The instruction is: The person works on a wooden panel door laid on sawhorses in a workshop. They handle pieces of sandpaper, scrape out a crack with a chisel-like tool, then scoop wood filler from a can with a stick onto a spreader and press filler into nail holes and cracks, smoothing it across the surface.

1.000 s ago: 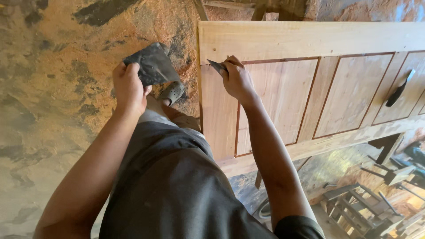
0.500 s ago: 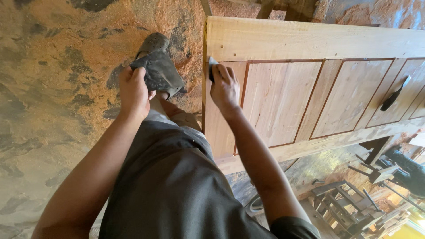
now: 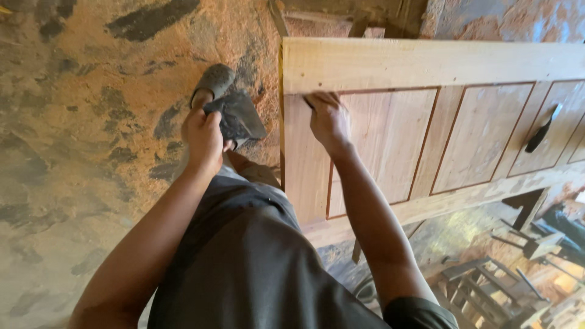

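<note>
Since half a second ago the right hand (image 3: 329, 122) has slid along the door (image 3: 426, 64), its fingers now pressed flat into the groove where the top rail meets the near-left panel. They hide whatever small dark piece they were working with; I cannot tell if it is pinched there. Left hand (image 3: 204, 137) hangs left of the door's end, fingers curled tight around a crumpled dark sheet (image 3: 237, 119), likely abrasive paper or cloth. It looks soft, light and easy to fold, best gripped bunched as it is. By contrast, that door looks heavy and stiff, a solid panelled slab of pale wood lying on its long edge, with a dark handle (image 3: 539, 134) at the far right. I'd take hold of it by the rails, not the thinner panels. Its left end edge sits just beside the person's knee. Open room lies left, over the sawdust-strewn floor (image 3: 91, 122); lower right is crowded with wooden frames (image 3: 487, 286).
</note>
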A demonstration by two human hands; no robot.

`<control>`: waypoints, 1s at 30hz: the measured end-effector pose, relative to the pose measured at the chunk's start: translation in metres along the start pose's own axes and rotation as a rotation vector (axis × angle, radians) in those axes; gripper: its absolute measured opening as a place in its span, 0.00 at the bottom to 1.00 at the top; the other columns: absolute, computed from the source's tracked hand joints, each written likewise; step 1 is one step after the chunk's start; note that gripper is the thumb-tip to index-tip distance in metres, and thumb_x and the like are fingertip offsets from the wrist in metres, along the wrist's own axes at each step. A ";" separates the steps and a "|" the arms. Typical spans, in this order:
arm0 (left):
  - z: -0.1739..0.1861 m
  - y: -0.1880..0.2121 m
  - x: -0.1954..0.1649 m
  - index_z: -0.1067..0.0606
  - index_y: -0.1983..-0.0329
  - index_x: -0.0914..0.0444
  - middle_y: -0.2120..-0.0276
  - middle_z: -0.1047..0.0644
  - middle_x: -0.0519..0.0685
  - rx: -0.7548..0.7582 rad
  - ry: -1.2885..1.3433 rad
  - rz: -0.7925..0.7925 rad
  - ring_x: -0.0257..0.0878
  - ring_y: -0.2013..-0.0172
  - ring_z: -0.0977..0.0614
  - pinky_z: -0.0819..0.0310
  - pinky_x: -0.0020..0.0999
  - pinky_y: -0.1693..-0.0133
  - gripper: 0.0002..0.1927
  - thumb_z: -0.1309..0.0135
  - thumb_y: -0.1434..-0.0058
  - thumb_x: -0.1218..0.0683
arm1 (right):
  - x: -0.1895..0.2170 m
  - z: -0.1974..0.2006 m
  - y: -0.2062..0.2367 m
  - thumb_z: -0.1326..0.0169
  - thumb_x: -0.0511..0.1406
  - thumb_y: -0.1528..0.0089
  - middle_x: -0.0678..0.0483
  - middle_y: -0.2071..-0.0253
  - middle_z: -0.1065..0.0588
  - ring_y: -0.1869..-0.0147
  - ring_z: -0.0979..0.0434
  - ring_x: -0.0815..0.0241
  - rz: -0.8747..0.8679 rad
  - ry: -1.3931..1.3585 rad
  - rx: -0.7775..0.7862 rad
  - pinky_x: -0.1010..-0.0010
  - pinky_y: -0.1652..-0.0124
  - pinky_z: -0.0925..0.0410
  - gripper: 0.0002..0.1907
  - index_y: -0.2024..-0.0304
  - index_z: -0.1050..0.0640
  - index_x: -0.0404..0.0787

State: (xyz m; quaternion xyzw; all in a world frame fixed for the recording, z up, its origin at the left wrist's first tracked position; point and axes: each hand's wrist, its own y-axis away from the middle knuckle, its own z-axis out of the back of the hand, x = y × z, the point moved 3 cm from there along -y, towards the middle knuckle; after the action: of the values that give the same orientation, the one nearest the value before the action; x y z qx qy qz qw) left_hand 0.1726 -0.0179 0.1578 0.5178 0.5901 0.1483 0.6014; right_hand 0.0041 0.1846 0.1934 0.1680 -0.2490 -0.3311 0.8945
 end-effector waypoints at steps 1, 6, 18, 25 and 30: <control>0.001 0.003 0.001 0.37 0.69 0.61 0.79 0.33 0.45 0.010 0.007 -0.020 0.36 0.87 0.33 0.40 0.33 0.88 0.09 0.54 0.31 0.58 | 0.009 -0.008 0.007 0.53 0.25 0.37 0.52 0.48 0.19 0.43 0.22 0.56 0.018 0.013 -0.057 0.62 0.46 0.29 0.18 0.52 0.16 0.42; -0.009 0.031 0.005 0.37 0.69 0.58 0.80 0.33 0.46 0.020 -0.099 -0.031 0.37 0.88 0.32 0.40 0.33 0.89 0.08 0.52 0.34 0.56 | 0.028 -0.010 0.069 0.43 0.34 0.37 0.49 0.54 0.18 0.52 0.19 0.47 -0.079 -0.130 0.064 0.57 0.55 0.27 0.07 0.59 0.15 0.42; -0.224 0.219 -0.041 0.32 0.68 0.59 0.78 0.30 0.44 0.603 -0.335 0.144 0.35 0.83 0.31 0.36 0.30 0.84 0.06 0.53 0.35 0.54 | 0.081 0.126 0.304 0.51 0.28 0.32 0.39 0.54 0.20 0.50 0.19 0.42 -0.365 -0.331 -0.928 0.57 0.53 0.26 0.14 0.47 0.20 0.38; -0.325 0.247 -0.125 0.29 0.62 0.55 0.70 0.28 0.35 1.027 -1.067 0.166 0.29 0.76 0.26 0.31 0.28 0.78 0.06 0.55 0.33 0.51 | 0.055 0.263 0.338 0.48 0.25 0.36 0.43 0.45 0.22 0.45 0.20 0.46 -0.448 -0.511 -1.041 0.59 0.48 0.26 0.15 0.46 0.22 0.36; -0.379 0.214 -0.111 0.29 0.68 0.66 0.78 0.31 0.46 1.512 -1.104 -0.010 0.35 0.79 0.31 0.36 0.30 0.77 0.16 0.55 0.28 0.51 | 0.065 0.301 0.283 0.43 0.26 0.37 0.47 0.50 0.20 0.47 0.20 0.46 -0.549 -0.393 -0.962 0.58 0.50 0.25 0.13 0.49 0.19 0.38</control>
State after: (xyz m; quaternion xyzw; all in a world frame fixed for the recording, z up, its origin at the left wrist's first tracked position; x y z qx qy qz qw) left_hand -0.0911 0.1542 0.4782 0.7660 0.1629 -0.5443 0.3007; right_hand 0.0235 0.3047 0.5939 -0.2629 -0.1796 -0.6512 0.6888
